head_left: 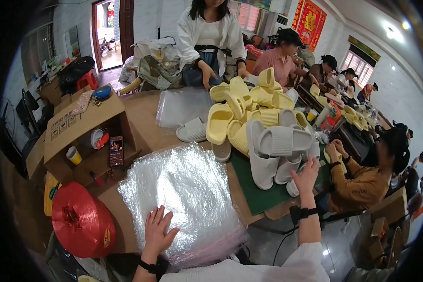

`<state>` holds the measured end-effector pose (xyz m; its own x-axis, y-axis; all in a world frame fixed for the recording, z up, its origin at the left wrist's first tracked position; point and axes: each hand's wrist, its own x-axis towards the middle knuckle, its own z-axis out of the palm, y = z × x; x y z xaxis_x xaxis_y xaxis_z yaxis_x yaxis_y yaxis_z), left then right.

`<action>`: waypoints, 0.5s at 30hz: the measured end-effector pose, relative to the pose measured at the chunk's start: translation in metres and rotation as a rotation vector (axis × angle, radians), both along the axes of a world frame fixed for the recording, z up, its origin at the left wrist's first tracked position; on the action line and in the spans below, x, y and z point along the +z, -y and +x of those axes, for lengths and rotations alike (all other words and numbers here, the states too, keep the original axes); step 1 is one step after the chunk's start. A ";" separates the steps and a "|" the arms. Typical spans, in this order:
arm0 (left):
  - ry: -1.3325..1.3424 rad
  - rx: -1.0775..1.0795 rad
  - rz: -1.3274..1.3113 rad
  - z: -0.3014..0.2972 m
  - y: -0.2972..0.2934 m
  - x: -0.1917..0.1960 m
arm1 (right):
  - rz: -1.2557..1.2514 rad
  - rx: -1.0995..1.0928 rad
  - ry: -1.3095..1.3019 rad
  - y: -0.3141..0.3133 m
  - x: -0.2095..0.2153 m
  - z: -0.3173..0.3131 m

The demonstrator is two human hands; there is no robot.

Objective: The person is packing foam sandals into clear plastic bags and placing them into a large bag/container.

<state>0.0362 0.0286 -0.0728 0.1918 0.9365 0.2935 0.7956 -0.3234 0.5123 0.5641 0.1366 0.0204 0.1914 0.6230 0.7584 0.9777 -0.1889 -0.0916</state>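
My left hand (160,231) lies open, fingers spread, on the near left part of a stack of clear plastic bags (197,188). My right hand (306,176) reaches out with its fingers apart, at the near right side of a pile of slippers. Closest to it are grey slide slippers (263,160), stacked over one another; whether the fingertips touch one, I cannot tell. Yellow slide slippers (219,123) make up the far and left part of the pile. Part of the pile rests on a green mat (256,199).
A red roll of plastic twine (82,221) stands at the left. Behind it, an open cardboard box (87,120) holds a phone (116,151) and a yellow-white cup (74,155). More plastic bags (183,107) lie across the table before a standing person. Several people work with slippers along the right.
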 end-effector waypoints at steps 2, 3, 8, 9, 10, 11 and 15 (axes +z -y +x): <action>0.007 -0.016 0.004 0.003 -0.003 0.001 | -0.329 -0.134 -0.293 0.001 -0.042 0.031; 0.009 -0.008 0.000 0.003 -0.002 0.003 | -0.333 -0.139 -0.296 0.002 -0.059 0.033; -0.008 0.002 -0.021 0.000 -0.002 -0.001 | -0.538 -0.136 -0.316 0.014 -0.099 0.044; -0.013 -0.005 -0.021 0.000 -0.002 0.000 | -0.537 -0.141 -0.324 0.017 -0.102 0.047; -0.013 -0.002 -0.026 0.000 -0.001 0.001 | -0.531 -0.146 -0.334 0.019 -0.104 0.050; -0.006 0.002 -0.032 0.001 -0.002 0.000 | -0.526 -0.151 -0.337 0.018 -0.100 0.050; -0.005 -0.002 -0.036 0.002 -0.003 -0.001 | -0.464 -0.146 -0.472 0.009 -0.082 0.060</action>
<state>0.0384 0.0313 -0.0734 0.1951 0.9461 0.2584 0.7973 -0.3064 0.5200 0.6243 0.1273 -0.0618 0.5433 0.8065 0.2333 0.8144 -0.4388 -0.3796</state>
